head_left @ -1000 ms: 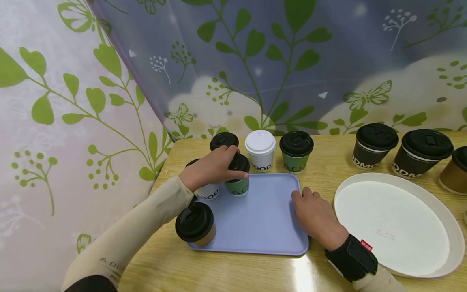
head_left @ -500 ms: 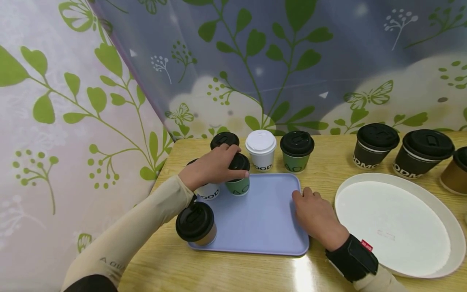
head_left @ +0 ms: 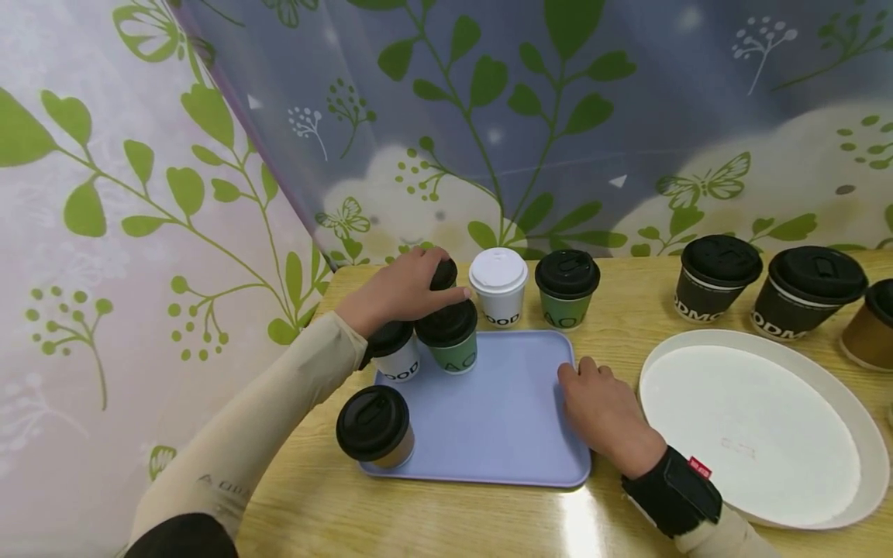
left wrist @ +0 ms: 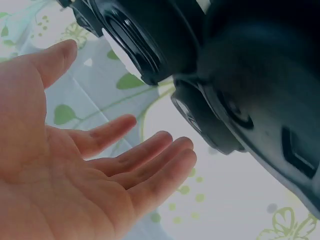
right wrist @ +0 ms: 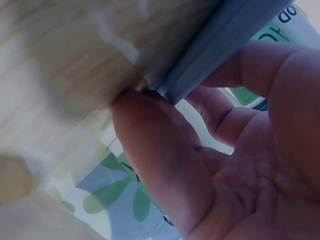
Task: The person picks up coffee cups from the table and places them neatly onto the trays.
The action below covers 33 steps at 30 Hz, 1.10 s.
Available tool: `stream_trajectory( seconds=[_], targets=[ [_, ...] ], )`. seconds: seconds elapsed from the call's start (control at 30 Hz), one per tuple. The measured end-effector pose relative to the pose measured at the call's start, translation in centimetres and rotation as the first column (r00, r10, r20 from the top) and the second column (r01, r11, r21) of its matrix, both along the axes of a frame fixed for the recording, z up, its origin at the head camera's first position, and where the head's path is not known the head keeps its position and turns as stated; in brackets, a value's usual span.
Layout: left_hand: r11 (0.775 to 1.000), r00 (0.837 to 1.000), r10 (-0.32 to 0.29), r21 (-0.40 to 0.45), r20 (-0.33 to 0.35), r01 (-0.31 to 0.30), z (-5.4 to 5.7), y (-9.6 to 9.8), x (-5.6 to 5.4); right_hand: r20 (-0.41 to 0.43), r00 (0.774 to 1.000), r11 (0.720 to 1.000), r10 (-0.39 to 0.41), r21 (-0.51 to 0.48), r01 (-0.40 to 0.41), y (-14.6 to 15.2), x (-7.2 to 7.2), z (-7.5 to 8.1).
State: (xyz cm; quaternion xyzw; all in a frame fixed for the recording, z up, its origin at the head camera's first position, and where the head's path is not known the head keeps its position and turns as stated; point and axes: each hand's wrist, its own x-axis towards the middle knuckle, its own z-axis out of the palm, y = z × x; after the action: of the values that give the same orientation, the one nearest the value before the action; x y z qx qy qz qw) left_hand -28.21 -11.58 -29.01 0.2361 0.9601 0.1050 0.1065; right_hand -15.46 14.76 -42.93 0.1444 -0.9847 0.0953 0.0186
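Observation:
My left hand (head_left: 399, 291) is raised over the cups at the tray's back left, fingers loosely extended. In the left wrist view its palm and fingers hold nothing, with black lids (left wrist: 150, 40) beside them. Just below the thumb stands a green paper cup (head_left: 455, 358) with a black lid, on the lilac tray (head_left: 495, 418). Left of it are a white cup (head_left: 399, 366) with a black lid and, nearer, a brown cup (head_left: 377, 426). With bent fingers, my right hand (head_left: 605, 418) grips the tray's right rim, seen closely in the right wrist view as a blue edge (right wrist: 210, 50).
Behind the tray stand a white-lidded cup (head_left: 498, 287), another green cup (head_left: 567, 291) and a black-lidded cup (head_left: 444, 275) partly hidden by the left hand. A round white tray (head_left: 753, 434) lies to the right, with dark cups (head_left: 718, 279) behind it. A patterned cloth hangs behind.
My left hand has let go of the green cup's lid and risen up and back from it. The cup stays on the tray. The right hand has not moved.

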Motion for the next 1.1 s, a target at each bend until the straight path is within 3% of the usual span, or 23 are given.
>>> stream_trajectory(
  seconds=[0.2,0.43,0.63,0.83,1.1],
  targets=[
    [0.998,0.998,0.057,-0.007,0.007,-0.057,0.2,-0.6,-1.3,-0.003,1.000,1.000,-0.001,-0.003,0.001,-0.1,0.0,-0.1],
    [0.993,0.993,0.117,-0.036,0.031,-0.116,-0.4,-1.0,-3.3,-0.001,1.000,1.000,0.004,-0.002,-0.004,-0.2,0.0,-0.1],
    [0.990,0.986,0.140,-0.036,0.093,-0.137,-0.8,-1.4,-4.6,0.000,1.000,1.000,0.001,-0.002,-0.001,-0.2,0.0,-0.1],
    [0.987,0.971,0.156,-0.079,0.184,-0.143,-0.4,-1.4,-4.9,0.000,1.000,1.000,-0.001,-0.004,0.001,-0.2,-0.1,-0.2],
    [0.976,0.962,0.170,-0.175,0.214,-0.133,0.6,-0.2,-5.2,0.020,1.000,1.000,-0.008,0.004,0.007,-0.2,-0.1,-0.1]
  ],
)
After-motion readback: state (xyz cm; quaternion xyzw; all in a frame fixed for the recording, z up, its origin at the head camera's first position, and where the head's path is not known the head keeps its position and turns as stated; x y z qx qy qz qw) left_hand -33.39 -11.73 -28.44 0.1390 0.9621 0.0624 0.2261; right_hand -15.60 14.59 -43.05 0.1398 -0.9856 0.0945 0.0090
